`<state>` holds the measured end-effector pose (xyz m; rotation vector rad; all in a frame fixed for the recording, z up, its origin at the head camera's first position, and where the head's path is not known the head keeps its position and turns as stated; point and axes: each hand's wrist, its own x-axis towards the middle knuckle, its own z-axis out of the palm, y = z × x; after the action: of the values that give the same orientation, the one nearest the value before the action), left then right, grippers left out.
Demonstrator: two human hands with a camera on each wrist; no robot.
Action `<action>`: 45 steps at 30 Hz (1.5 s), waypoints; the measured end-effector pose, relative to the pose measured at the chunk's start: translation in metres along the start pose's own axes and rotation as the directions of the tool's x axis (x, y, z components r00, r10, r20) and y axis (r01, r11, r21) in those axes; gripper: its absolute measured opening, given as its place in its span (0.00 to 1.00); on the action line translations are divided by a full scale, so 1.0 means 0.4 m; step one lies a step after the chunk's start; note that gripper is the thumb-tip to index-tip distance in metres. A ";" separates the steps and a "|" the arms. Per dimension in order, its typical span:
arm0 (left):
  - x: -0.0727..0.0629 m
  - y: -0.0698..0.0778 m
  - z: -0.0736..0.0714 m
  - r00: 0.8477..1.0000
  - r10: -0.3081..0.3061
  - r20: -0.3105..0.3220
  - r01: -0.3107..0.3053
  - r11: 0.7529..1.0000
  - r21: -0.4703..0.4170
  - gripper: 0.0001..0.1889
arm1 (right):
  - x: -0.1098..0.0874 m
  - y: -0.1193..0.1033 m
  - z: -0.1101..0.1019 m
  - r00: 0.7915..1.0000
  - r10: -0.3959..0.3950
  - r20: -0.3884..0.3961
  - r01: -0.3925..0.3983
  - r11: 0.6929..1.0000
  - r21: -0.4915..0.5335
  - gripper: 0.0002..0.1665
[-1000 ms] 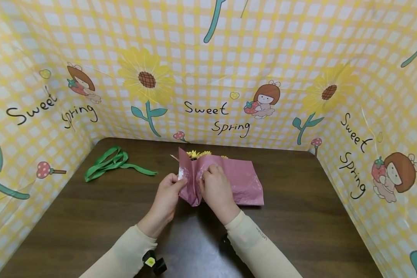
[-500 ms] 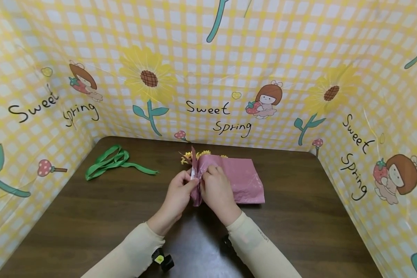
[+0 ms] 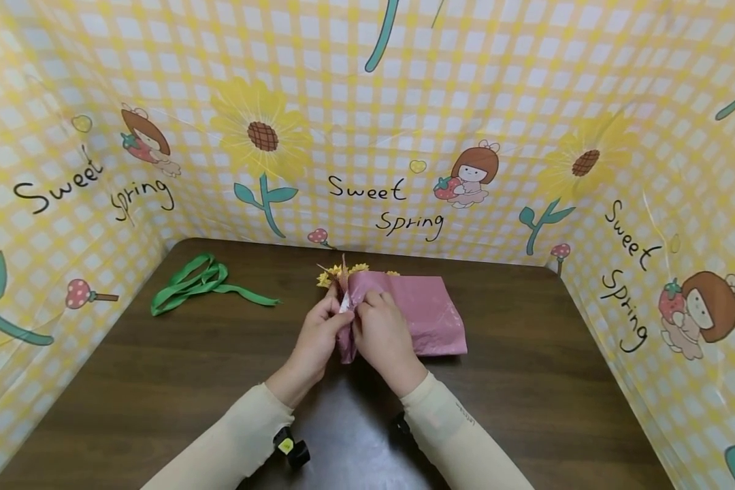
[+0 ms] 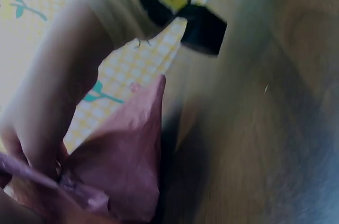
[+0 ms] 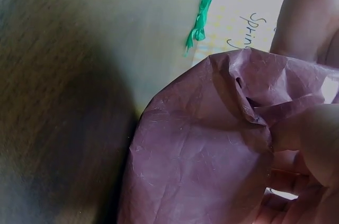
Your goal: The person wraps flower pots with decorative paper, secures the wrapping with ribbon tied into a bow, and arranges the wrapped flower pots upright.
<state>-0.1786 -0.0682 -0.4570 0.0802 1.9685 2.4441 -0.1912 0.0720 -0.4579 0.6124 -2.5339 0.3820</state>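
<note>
A sheet of pink wrapping paper (image 3: 431, 309) lies around a bunch of yellow flowers (image 3: 327, 276), whose heads peek out along its far edge. My left hand (image 3: 314, 337) pinches the paper's left part between thumb and fingers. Close beside it, my right hand (image 3: 386, 337) grips the gathered paper with curled fingers. Creases run toward this pinch in the right wrist view, where the paper (image 5: 196, 150) spreads below the fingers. The flower stems are hidden inside the wrap. In the left wrist view, a pointed paper corner (image 4: 132, 150) sticks out beside the right hand (image 4: 45, 107).
A loosely looped green ribbon (image 3: 251, 297) lies at the back left of the dark wooden table (image 3: 527, 381). Yellow checked cloth (image 3: 367, 136) with printed flowers and lettering stands around the back and both sides.
My left hand has moved right, folding the paper's left flap in toward the right hand. More yellow flowers show at the left. The right hand stays nearly still.
</note>
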 end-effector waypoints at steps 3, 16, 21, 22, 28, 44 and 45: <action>0.019 -0.007 -0.009 0.998 -0.006 0.057 0.006 1.000 0.001 0.14 | 0.000 0.001 0.001 1.000 -0.003 0.005 0.003 1.000 0.004 0.07; 0.059 -0.027 -0.013 0.965 0.024 0.262 -0.018 1.000 -0.025 0.13 | 0.003 0.014 -0.016 0.997 0.035 0.065 -0.038 0.998 0.048 0.08; 0.059 -0.028 0.003 0.958 0.009 0.287 0.008 0.998 -0.056 0.12 | 0.004 0.028 -0.022 0.997 0.048 0.062 -0.055 0.991 0.124 0.05; 0.059 -0.029 0.005 0.957 0.006 0.292 0.010 0.998 -0.055 0.12 | 0.004 0.031 -0.022 0.996 0.055 0.067 -0.065 0.987 0.144 0.05; 0.051 -0.031 0.008 0.948 -0.025 0.316 0.029 1.000 -0.011 0.11 | -0.001 0.035 -0.020 0.992 0.092 0.089 -0.109 0.973 0.203 0.05; 0.053 -0.030 0.015 0.936 -0.109 0.334 0.023 0.968 0.251 0.12 | 0.049 0.081 -0.065 0.856 0.383 0.347 -0.517 0.648 0.559 0.26; 0.055 -0.028 0.014 0.933 -0.108 0.343 0.019 0.967 0.253 0.13 | 0.052 0.084 -0.064 0.858 0.378 0.348 -0.513 0.664 0.544 0.25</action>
<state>-0.2006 -0.0596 -0.4661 0.4194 2.0514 1.9600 -0.2134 0.1031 -0.4302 0.2225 -2.7209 1.4584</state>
